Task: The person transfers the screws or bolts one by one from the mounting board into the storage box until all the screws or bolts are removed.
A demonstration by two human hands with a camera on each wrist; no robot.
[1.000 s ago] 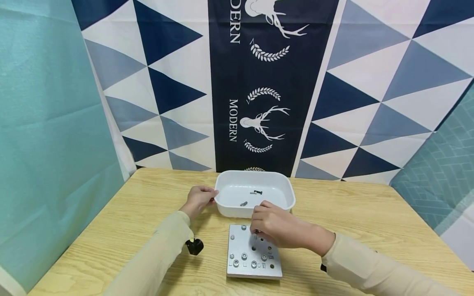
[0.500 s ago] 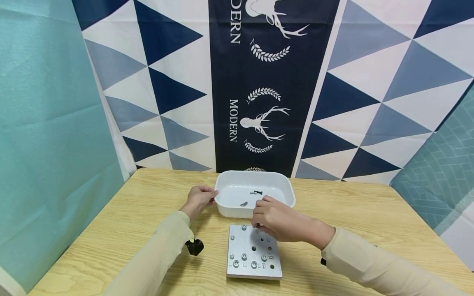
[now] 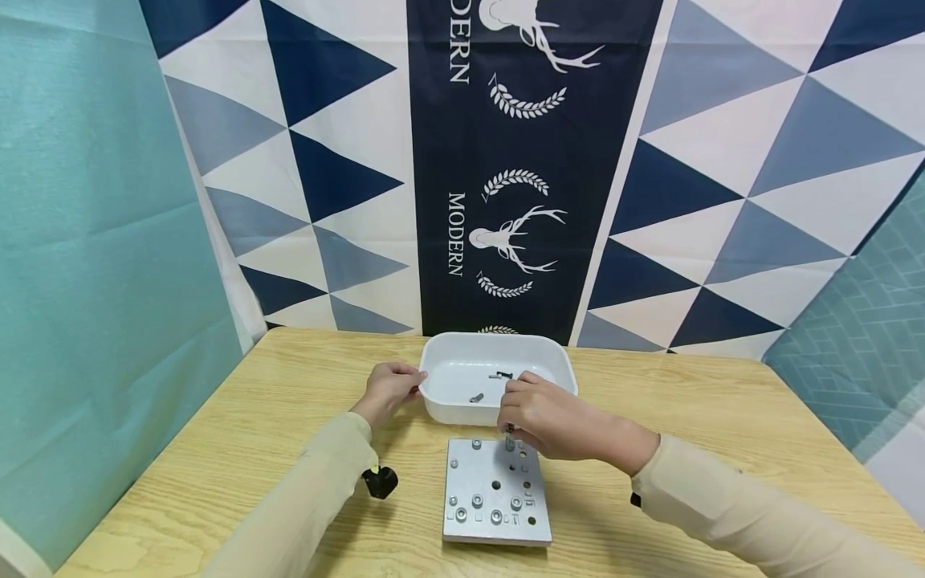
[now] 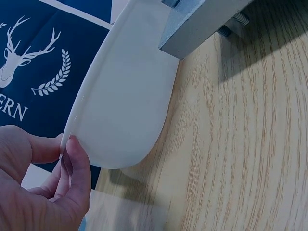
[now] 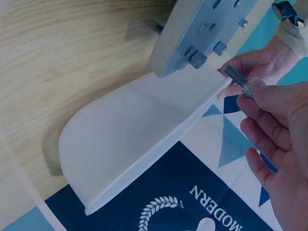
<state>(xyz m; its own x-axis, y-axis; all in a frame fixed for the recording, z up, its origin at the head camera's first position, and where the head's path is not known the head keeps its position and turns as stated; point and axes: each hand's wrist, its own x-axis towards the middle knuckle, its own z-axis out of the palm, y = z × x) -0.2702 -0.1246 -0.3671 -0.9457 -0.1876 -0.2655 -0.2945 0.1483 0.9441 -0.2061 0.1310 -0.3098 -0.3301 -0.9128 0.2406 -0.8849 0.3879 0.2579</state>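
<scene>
My left hand (image 3: 390, 388) pinches the left rim of a white plastic bin (image 3: 462, 413); thumb and finger on its edge also show in the left wrist view. Between thumb and fingertips my right hand (image 3: 545, 417) holds a bolt (image 5: 235, 74), its threaded end pointing out of the fingers. That hand hovers over the far edge of a silver metal plate (image 3: 480, 474) with several holes. Several socket-head bolts (image 3: 496, 516) sit in the plate. Whether the held bolt touches it, I cannot tell.
A few loose screws (image 3: 477, 398) lie in the bin, near its middle and front. Under everything is a wood-grain table (image 3: 672, 417). Behind it hangs a patterned cloth (image 3: 347, 177). Bolt shanks (image 4: 240, 18) stick out beneath the plate.
My right hand has moved slightly away and to the right, toward the plate's far edge, uncovering more of the plate and the bolt in its fingers. The left hand stays at the rim.
</scene>
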